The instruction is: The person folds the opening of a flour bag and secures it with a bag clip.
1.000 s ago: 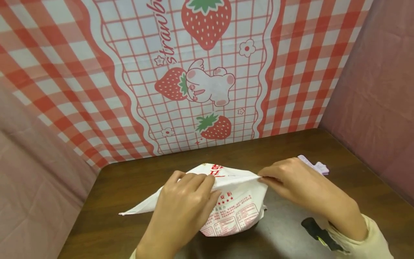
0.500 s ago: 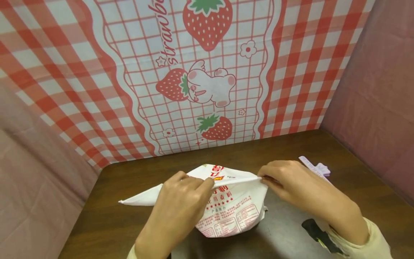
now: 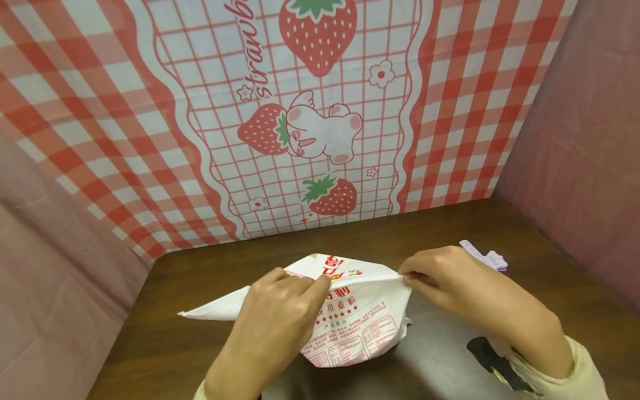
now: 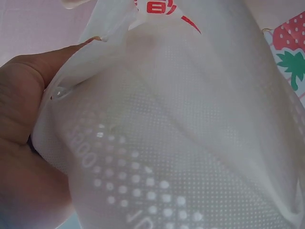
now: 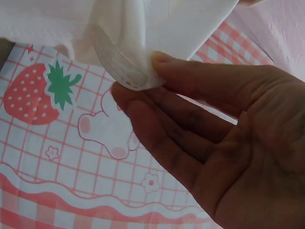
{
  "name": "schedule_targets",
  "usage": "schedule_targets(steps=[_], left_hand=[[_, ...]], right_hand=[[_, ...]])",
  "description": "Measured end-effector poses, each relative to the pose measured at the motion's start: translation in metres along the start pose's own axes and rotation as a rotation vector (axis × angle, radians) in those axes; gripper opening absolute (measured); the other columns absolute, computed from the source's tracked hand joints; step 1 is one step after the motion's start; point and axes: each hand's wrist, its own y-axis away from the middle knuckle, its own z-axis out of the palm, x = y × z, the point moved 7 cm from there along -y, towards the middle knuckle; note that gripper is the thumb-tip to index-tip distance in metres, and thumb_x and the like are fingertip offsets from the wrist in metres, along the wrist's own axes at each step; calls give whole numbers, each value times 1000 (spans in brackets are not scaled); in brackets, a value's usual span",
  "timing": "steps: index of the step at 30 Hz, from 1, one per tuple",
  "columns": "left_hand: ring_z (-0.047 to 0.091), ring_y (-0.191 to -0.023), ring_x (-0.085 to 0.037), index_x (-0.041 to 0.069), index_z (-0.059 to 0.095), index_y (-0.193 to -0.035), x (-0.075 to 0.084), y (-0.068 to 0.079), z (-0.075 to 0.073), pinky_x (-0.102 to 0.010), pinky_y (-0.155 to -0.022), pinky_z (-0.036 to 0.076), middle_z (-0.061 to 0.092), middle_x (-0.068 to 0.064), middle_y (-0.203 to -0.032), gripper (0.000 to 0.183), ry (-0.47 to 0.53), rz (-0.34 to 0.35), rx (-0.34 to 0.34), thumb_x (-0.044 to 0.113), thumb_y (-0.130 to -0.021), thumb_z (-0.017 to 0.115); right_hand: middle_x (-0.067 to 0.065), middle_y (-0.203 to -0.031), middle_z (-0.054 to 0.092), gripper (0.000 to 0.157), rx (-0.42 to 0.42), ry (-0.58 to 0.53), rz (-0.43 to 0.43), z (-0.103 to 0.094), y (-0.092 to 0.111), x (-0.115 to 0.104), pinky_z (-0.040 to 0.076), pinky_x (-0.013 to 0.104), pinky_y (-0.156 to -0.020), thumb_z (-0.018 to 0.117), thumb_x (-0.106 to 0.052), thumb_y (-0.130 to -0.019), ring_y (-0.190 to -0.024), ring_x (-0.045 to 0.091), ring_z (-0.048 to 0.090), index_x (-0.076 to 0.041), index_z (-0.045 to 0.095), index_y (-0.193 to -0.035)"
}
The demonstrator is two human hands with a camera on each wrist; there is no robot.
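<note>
bag (image 3: 356, 319): white, red print | backdrop (image 3: 465, 94): red-white checks, strawberries | table (image 3: 425, 230): dark brown | curtain (image 3: 575, 166): pink | sleeve (image 3: 575, 375): cream | wristband (image 3: 484, 354): black

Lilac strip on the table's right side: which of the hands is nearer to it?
Right. The right hand pinches the white printed bag just left of the lilac strip in the head view; the left hand grips the bag much farther left.

Bag (image 3: 357, 319): creased, plastic-looking; table (image 3: 195, 278): smooth wood-look; drapes (image 3: 45, 233): wrinkled cloth.
</note>
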Motion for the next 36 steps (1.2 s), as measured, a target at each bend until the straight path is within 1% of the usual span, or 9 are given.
schedule_targets(steps=[5,9,13,16,21,25,28,31,36], left_hand=[[45,-45,-6,14,54,-69,0,1,0,-21,-50,35,48,8,-51,15,3,-8,-2,5,-80,47],[41,-43,-6,14,48,-65,3,-3,-3,-21,-50,34,42,8,-48,18,13,8,17,3,-80,45],[36,-41,-5,14,41,-60,7,-9,-9,-20,-50,34,35,8,-46,22,17,30,22,1,-78,42],[36,-41,-5,14,40,-60,7,-11,-12,-19,-49,33,35,8,-46,23,17,29,27,1,-78,43],[38,-41,-6,14,42,-61,5,-10,-11,-20,-50,34,36,8,-46,22,20,14,22,3,-79,46],[40,-42,-6,15,43,-61,4,-6,-5,-21,-51,37,39,8,-46,21,16,10,7,4,-79,46],[41,-42,-6,16,43,-61,3,-4,-1,-22,-52,37,39,8,-46,21,16,10,1,4,-79,46],[41,-42,-6,16,44,-62,3,-2,1,-22,-52,38,40,8,-47,21,12,9,-2,5,-79,46],[42,-43,-6,15,44,-62,2,0,-1,-22,-53,39,42,8,-48,21,11,-2,-2,6,-81,46]], right_hand=[[-15,-85,61,17,-33,23,35,-1,3,-4,47,23,-64,70,-14,-74,-76,-3,54,-20,66,-90],[-16,-94,60,25,-43,12,84,-6,10,-1,47,26,-71,70,-16,-74,-85,-1,56,-22,64,-99],[-17,-100,60,32,-2,40,111,-17,18,5,46,30,-76,71,-19,-73,-92,2,56,-23,62,-104],[-14,-101,60,34,41,88,119,-26,22,12,47,31,-75,72,-20,-72,-92,6,57,-22,62,-105],[-3,-98,63,33,109,195,205,-39,33,32,46,40,-71,70,-19,-73,-89,18,60,-15,62,-105],[-2,-93,63,25,134,233,304,-43,46,54,43,41,-71,67,-19,-76,-86,19,59,-15,63,-100],[-5,-89,63,17,113,232,369,-41,53,69,43,39,-70,63,-25,-81,-81,15,58,-17,63,-96],[-4,-86,64,17,90,228,390,-39,58,83,43,40,-67,63,-25,-82,-76,16,58,-15,63,-95],[4,-89,66,21,62,213,414,-36,60,104,43,44,-68,64,-20,-80,-80,24,60,-9,63,-98]])
